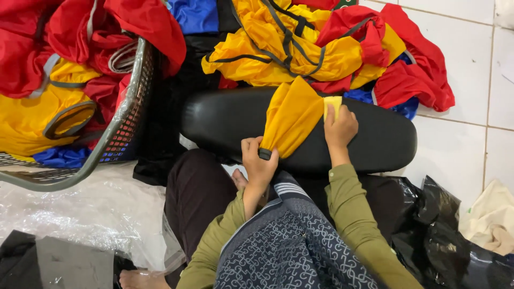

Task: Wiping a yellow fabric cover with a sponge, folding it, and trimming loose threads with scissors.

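The left hand (258, 159) is pinching the gathered end of a yellow fabric piece (290, 118), apparently to keep its folds bunched. The right hand (338, 127) is pressing flat, fingers closed, pinning the cloth's edge on the black padded seat (225, 120) so it stays taut.

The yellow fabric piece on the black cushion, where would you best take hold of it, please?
Probably at its gathered near end, from the person's side: the yellow fabric piece narrows there, where the left hand pinches it, while the right hand pins the far corner.
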